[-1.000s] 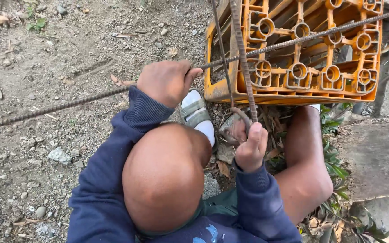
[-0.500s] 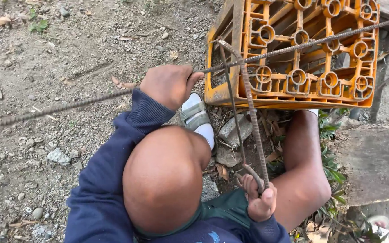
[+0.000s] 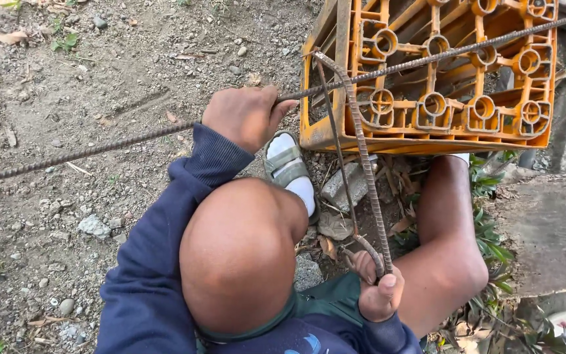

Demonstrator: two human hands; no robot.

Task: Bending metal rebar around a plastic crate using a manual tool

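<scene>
My left hand is closed around a long straight ribbed steel bar that runs from the ground at the left across the top of an orange plastic crate. My right hand, low near my lap, grips the curved end of a bent steel bar. That bent bar hooks over the long bar at the crate's left corner. My bare left knee and bare right leg frame the hands, and navy sleeves cover both arms.
The ground is gravelly dirt with stones and dry leaves. My left foot in a grey sandal with a white sock rests beside the crate. A concrete slab and green weeds lie at the right.
My right hand has drawn back toward my body, pulling the bent bar's free end down with it. The left hand has kept its grip on the long bar.
</scene>
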